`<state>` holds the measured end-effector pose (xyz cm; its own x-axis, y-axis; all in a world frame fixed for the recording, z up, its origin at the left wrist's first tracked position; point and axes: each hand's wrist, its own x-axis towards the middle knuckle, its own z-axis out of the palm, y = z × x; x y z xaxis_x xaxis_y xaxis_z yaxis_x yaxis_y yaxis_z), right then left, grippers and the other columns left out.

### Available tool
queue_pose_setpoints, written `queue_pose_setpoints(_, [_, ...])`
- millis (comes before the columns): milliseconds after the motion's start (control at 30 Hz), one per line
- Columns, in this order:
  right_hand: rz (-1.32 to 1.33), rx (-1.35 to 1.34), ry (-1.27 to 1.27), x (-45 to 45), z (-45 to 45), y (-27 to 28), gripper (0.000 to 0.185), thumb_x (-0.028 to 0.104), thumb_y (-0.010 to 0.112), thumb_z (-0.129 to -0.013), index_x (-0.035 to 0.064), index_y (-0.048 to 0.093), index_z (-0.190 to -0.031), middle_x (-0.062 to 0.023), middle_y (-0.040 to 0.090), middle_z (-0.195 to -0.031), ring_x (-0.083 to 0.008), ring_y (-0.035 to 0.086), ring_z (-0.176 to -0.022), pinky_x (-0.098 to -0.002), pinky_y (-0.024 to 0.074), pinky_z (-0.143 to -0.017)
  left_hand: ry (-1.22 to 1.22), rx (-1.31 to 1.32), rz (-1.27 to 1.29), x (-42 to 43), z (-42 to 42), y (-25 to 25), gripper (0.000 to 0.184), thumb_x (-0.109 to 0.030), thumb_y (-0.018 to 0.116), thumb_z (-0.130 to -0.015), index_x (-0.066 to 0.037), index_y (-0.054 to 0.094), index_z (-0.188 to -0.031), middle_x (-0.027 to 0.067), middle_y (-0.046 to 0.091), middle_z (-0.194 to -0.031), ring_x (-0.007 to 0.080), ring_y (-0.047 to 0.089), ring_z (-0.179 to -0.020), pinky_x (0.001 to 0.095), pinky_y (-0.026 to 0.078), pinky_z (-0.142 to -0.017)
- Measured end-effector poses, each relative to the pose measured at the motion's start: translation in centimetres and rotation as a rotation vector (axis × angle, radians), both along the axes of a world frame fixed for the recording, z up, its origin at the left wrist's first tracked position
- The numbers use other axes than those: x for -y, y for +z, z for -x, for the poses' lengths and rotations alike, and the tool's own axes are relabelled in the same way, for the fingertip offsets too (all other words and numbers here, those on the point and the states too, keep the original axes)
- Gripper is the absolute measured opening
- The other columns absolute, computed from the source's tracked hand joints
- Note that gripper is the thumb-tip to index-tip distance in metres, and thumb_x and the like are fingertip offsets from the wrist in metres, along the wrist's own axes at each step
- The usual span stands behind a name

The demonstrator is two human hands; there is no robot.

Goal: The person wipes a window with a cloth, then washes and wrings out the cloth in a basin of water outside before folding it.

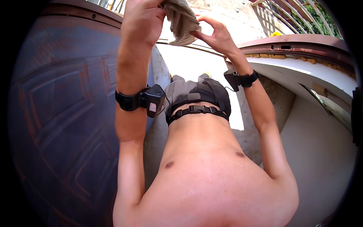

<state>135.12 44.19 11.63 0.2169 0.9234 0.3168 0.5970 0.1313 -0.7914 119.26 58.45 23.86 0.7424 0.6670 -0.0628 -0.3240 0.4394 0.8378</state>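
Observation:
A grey-beige cloth [182, 23] hangs bunched between my two hands at the top of the head view. My left hand [145, 20] grips its upper left side, with part of the fingers cut off by the frame's edge. From the other side my right hand [216, 37] holds the cloth's right edge, thumb below and fingers above. The cloth's top lies outside the view. Both arms reach forward, each with a black strapped device on it.
At the left stands a dark panelled door [64, 106] with worn reddish edges. A brown metal door frame [298, 42] runs along the right, beside a pale wall [317, 151]. Beyond the doorway are sunlit ground and a metal railing [291, 17] with greenery behind it.

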Motion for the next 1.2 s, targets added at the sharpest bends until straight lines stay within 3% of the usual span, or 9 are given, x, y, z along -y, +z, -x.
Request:
queue_pose_setpoints(100, [0.499, 0.048, -0.149, 0.8, -1.0, 3.0, 0.036, 0.037, 0.077, -0.086, 0.0035, 0.062, -0.091, -0.0135, 0.073, -0.097, -0.0220, 0.070, -0.087, -0.0342, 0.0543, -0.078, 0.208, -0.034, -0.059, -1.1, 0.3, -1.0, 0.015, 0.000, 0.063, -0.090, -0.005, 0.057, -0.102, 0.0067, 0.067, -0.086, 0.0169, 0.067, -0.069, 0.0272, 0.057, -0.062])
queue_pose_setpoints(167, [0.285, 0.166, -0.147, 1.7, -2.2, 1.9, 0.023, 0.020, 0.070, -0.084, 0.0032, 0.062, -0.098, -0.0129, 0.069, -0.081, -0.0275, 0.067, -0.075, -0.0363, 0.0525, -0.073, 0.363, -0.023, -0.040, -2.2, 0.7, -1.7, 0.028, 0.008, 0.073, -0.082, -0.002, 0.058, -0.104, 0.0120, 0.066, -0.094, 0.0203, 0.067, -0.087, 0.0339, 0.057, -0.077])
queue_pose_setpoints(400, [0.031, 0.151, -0.483, 2.6, -6.4, 1.7, 0.015, 0.009, 0.062, -0.080, 0.0040, 0.061, -0.094, -0.0158, 0.071, -0.081, -0.0302, 0.071, -0.076, -0.0359, 0.0547, -0.073, 0.473, -0.147, 0.040, -1.5, 0.3, -2.8, 0.041, 0.007, 0.075, -0.080, -0.003, 0.052, -0.111, 0.0135, 0.061, -0.100, 0.0231, 0.064, -0.090, 0.0351, 0.057, -0.080])
queue_pose_setpoints(567, [0.198, -0.028, -0.569, 3.3, -3.3, -1.9, 0.041, 0.034, 0.061, -0.091, -0.0031, 0.069, -0.107, -0.0197, 0.066, -0.072, -0.0294, 0.067, -0.069, -0.0376, 0.0505, -0.067, 0.445, -0.016, 0.227, -1.2, -0.6, -2.3, 0.034, 0.007, 0.069, -0.084, 0.000, 0.049, -0.111, 0.0164, 0.058, -0.108, 0.0272, 0.063, -0.097, 0.0406, 0.059, -0.086])
queue_pose_setpoints(633, [0.258, -0.165, -0.386, 3.1, -0.6, -2.5, 0.047, 0.044, 0.057, -0.098, -0.0002, 0.068, -0.106, -0.0143, 0.060, -0.067, -0.0204, 0.056, -0.060, -0.0342, 0.0458, -0.061, 0.287, 0.033, 0.420, -0.1, -1.4, -1.4, 0.012, -0.004, 0.060, -0.093, -0.003, 0.057, -0.104, 0.0069, 0.067, -0.088, 0.0179, 0.067, -0.075, 0.0278, 0.057, -0.066])
queue_pose_setpoints(767, [0.176, -0.781, -0.091, 1.4, 3.0, -5.5, 0.043, 0.040, 0.057, -0.098, 0.0062, 0.058, -0.125, -0.0108, 0.067, -0.101, -0.0205, 0.064, -0.089, -0.0356, 0.0516, -0.081, 0.211, 0.032, 0.423, 0.9, -2.4, -1.5, 0.014, -0.008, 0.060, -0.094, -0.001, 0.057, -0.106, 0.0070, 0.066, -0.090, 0.0188, 0.067, -0.083, 0.0308, 0.058, -0.074])
queue_pose_setpoints(867, [0.229, -0.657, -0.081, 1.4, 4.2, -5.0, 0.057, 0.043, 0.059, -0.097, 0.0014, 0.050, -0.134, -0.0208, 0.060, -0.126, -0.0255, 0.057, -0.120, -0.0387, 0.0460, -0.101, 0.208, 0.056, 0.482, -0.6, -1.9, -2.2, 0.021, -0.001, 0.063, -0.090, 0.000, 0.053, -0.109, 0.0132, 0.062, -0.102, 0.0244, 0.065, -0.093, 0.0358, 0.059, -0.081])
queue_pose_setpoints(1000, [0.260, -0.712, 0.007, 2.2, 4.4, -7.3, 0.081, 0.061, 0.059, -0.091, -0.0051, 0.045, -0.137, -0.0231, 0.059, -0.130, -0.0320, 0.057, -0.122, -0.0423, 0.0444, -0.103, 0.318, 0.096, 0.518, -1.5, -1.2, -2.3, 0.033, 0.004, 0.062, -0.090, 0.000, 0.042, -0.117, 0.0187, 0.056, -0.106, 0.0285, 0.065, -0.095, 0.0397, 0.060, -0.085])
queue_pose_setpoints(1200, [0.173, -0.462, -0.116, 1.0, 6.8, -6.7, 0.079, 0.037, 0.082, -0.082, -0.0035, 0.044, -0.137, -0.0183, 0.058, -0.130, -0.0255, 0.056, -0.122, -0.0381, 0.0453, -0.103, 0.252, 0.119, 0.764, -0.4, 0.6, -2.9, 0.028, -0.007, 0.056, -0.098, -0.003, 0.040, -0.120, 0.0140, 0.060, -0.099, 0.0242, 0.065, -0.088, 0.0310, 0.056, -0.073])
